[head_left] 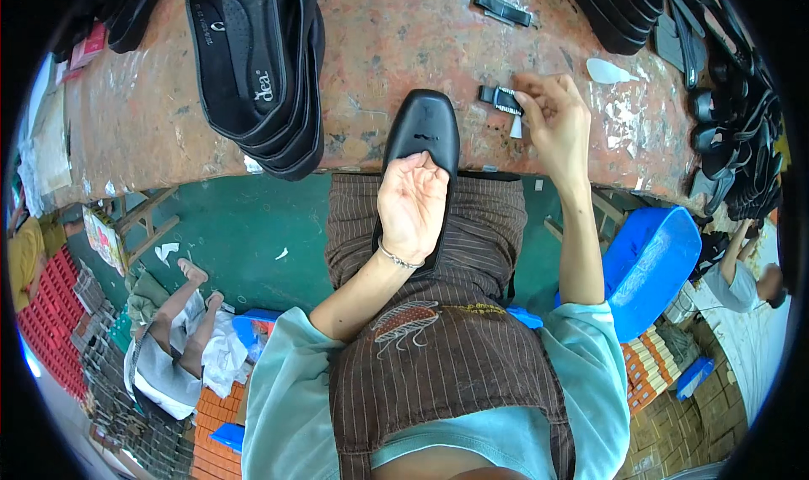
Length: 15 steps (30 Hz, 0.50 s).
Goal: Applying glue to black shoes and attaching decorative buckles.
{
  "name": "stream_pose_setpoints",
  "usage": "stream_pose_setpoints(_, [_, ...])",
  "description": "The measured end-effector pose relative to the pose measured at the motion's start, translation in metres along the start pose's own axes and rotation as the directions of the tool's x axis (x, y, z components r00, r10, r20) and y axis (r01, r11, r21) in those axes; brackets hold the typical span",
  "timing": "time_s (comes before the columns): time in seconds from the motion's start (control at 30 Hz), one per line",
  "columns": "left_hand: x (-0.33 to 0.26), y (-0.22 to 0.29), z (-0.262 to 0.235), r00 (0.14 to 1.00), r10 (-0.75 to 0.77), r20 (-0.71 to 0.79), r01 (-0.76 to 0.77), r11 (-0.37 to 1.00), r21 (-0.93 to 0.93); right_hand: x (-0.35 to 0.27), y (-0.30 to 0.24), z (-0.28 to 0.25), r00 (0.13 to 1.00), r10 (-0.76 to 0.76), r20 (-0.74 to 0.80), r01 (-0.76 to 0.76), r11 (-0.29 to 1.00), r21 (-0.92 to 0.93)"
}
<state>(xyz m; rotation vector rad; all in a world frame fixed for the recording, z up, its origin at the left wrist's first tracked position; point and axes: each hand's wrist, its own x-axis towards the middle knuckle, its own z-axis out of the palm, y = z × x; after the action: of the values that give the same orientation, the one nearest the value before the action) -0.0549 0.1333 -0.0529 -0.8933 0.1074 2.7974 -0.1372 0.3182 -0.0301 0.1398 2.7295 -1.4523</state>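
Observation:
A black square-toed shoe (pixel 421 117) lies over the table's near edge and my lap, toe pointing away. Small dark marks show on its upper. My left hand (pixel 413 202), palm up with fingers curled, grips the shoe at its opening; the fingertips are partly hidden. To the right, my right hand (pixel 556 117) is at a short black strap (pixel 490 95) with a shiny, ridged metal ornament. Thumb and forefinger pinch at the strap's right end. A small white pointed piece (pixel 516 127) sits just below it.
Stacked black shoes (pixel 253 67) stand on the worn table (pixel 371 25) at left. More straps (pixel 502 8) lie at the back, near a white teardrop-shaped piece (pixel 608 71). Dark shoes (pixel 716 134) line the right edge. A blue bin (pixel 653 269) stands below; other people are at both sides.

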Motion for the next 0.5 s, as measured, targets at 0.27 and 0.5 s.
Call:
stream_pose_setpoints(0.27, [0.0, -0.004, 0.001, 0.998, 0.05, -0.035, -0.05, 0.999, -0.003, -0.013, 0.003, -0.007, 0.979, -0.173, 0.105, 0.196, 0.938, -0.285])
stream_pose_setpoints(0.5, [-0.001, -0.005, 0.004, 0.997, 0.043, -0.061, -0.044, 0.999, -0.007, -0.011, 0.006, -0.011, 0.944, -0.271, 0.191, 0.32, 0.895, -0.31])
